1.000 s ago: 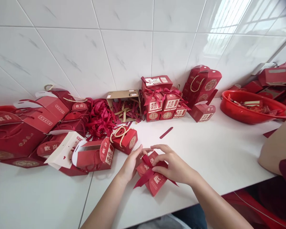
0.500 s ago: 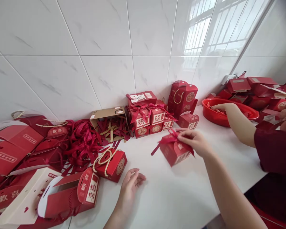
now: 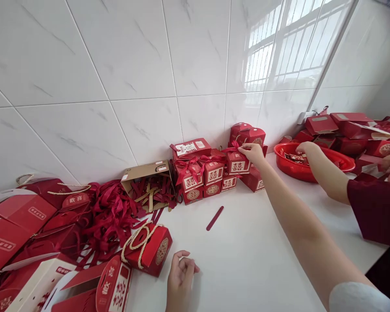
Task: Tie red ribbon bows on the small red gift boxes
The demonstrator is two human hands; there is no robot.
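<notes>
Evidently, the white, smooth tabletop (image 3: 247,247) is shared by finished-looking and unfinished-looking boxes. At the left, a large heap of red printed card boxes (image 3: 22,221) is spread out, some with flaps raised; no satin bow can be made out on them, so much seems left to be done. Over the red oval plastic basin (image 3: 295,173), filled with small wrapped pieces, a co-worker's bare arm (image 3: 331,177) is stretched. Beside the heap, a loose tangle of dark-red satin ribbon (image 3: 108,216) is kept, next to a brown cardboard carton (image 3: 146,169) laid on its side and filled with strips. Against the wall, a stack of small red bow-tied boxes (image 3: 193,193) is built up; the tying there is judged complete. A red box with cream cord (image 3: 156,253) is left near the left hand.

The small red card box with a tied satin bow (image 3: 239,165) is held at the right end of that stack; whether its weight is borne by anything below cannot be told. Its bow is pinched between the narrowed fingertips of the right hand (image 3: 251,152). Nothing is held by the left hand (image 3: 181,277), whose fingers are half curled. A thin dark-red strip (image 3: 215,218) is left lying alone.

Half a second earlier, the bow-tied box is carried tilted above the middle of the tabletop; now it is held upright by the stack, and the strip is fully uncovered.
</notes>
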